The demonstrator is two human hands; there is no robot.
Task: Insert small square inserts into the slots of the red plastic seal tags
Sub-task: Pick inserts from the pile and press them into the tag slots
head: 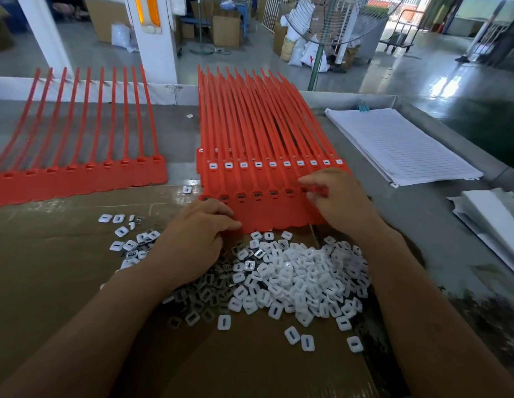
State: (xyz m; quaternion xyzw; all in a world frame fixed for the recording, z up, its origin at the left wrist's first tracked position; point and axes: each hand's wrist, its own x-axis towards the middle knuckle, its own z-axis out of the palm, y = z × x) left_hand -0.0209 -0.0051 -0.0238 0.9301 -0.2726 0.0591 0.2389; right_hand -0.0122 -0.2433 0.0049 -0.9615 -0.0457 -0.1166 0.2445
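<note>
Head view. The front strip of red seal tags (273,214) is lying on the worktop (393,214), its near edge touching the pile of inserts (296,277) on a cardboard sheet (63,268). The left hand (198,234) is steadying the strip's near-left corner with its fingers curled over it. The right hand (333,202) is working with bent fingers at the slots on the strip's right end; whether it is pinching an insert cannot be told. The rear strip (258,164) is showing a white insert in every slot. The front strip's slots are showing dark, contents unclear.

Judgement: seating is proceeding along the front row. The next move is calling for one insert from the pile, squared to a slot and pressed flush.
</note>
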